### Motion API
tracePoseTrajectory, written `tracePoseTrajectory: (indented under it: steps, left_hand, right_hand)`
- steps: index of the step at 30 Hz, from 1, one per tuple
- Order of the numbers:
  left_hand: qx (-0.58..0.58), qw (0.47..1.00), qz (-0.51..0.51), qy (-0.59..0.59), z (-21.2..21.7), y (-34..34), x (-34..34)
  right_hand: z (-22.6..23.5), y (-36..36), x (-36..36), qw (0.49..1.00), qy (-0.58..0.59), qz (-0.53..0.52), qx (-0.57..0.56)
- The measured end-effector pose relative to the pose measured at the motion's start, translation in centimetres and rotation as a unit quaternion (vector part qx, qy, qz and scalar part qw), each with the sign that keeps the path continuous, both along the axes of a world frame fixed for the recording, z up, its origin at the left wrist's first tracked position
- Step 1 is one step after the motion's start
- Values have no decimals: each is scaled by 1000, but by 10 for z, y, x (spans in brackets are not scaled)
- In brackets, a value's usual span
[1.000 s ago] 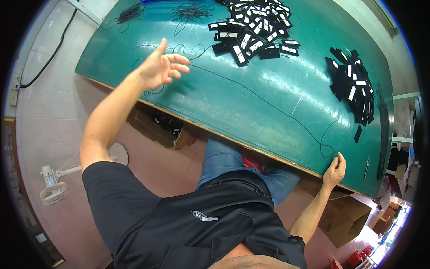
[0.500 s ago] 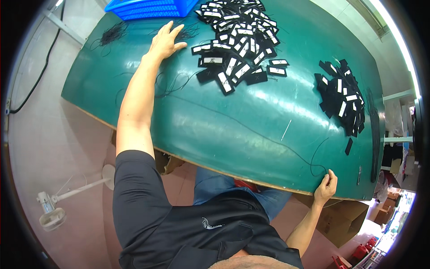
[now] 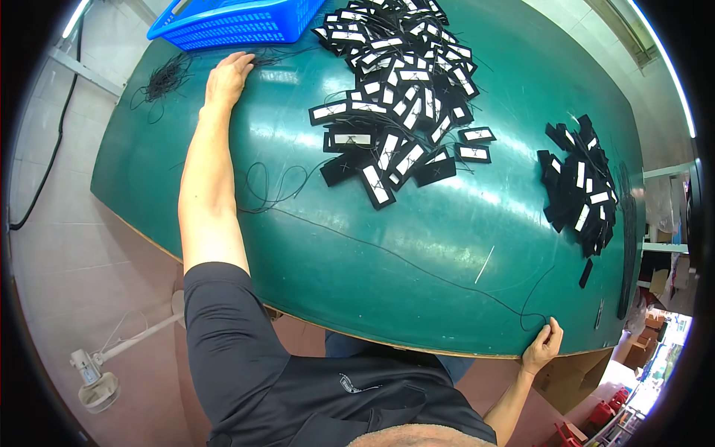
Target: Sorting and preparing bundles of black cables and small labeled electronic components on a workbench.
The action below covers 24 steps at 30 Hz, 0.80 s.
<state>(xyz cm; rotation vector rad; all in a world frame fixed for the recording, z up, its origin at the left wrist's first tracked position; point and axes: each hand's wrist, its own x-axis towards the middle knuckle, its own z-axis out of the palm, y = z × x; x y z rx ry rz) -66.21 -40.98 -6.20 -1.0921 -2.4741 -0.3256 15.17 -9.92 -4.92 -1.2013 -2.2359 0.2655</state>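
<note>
Left hand (image 3: 229, 80): far left, fingers partly bent at the cord bundle (image 3: 272, 57); grip cannot be told. Tangled strands could lift together.
Long cord (image 3: 406, 261): slack across the surface (image 3: 357, 298), looped at left; pulling could knot it.
Black pieces (image 3: 406, 97): just beside the loops; could be snagged.
Right hand (image 3: 542, 348): near right, thumb and fingertip pinching the long cord; a weak pinch could slip.

I have my left arm (image 3: 211, 197) stretched almost straight toward the far left, the back of my left hand (image 3: 223, 80) facing up and its fingers (image 3: 242, 61) close together, pointing right. At the near right, my right forearm (image 3: 512, 402) slants away from me, and my right hand (image 3: 542, 349) is curled, thumb and forefinger meeting at the tips.
</note>
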Motion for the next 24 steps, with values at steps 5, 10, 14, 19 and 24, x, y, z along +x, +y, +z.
tracePoseTrajectory:
  steps: [5, 10, 14, 19, 24]
  left_hand:
    - [8, 996, -66, 61, 12, 25, 16]
    - [-70, 992, -78, 69, 0, 76, 48]
    - [-144, 989, -2, -46, 16, 81, 56]
    - [-130, 990, 45, -28, 9, 61, 51]
    - [-151, 985, 88, -4, 14, 57, 52]
  right_hand:
    - [0, 0, 0, 1000, -8, -3, 7]
    - [-2, 2, -1, 1000, -7, 6, 14]
    - [-2, 1, -2, 1000, -7, 9, 16]
    - [1, -1, -3, 1000, 0, 16, 26]
    - [3, -1, -3, 1000, -13, 3, 11]
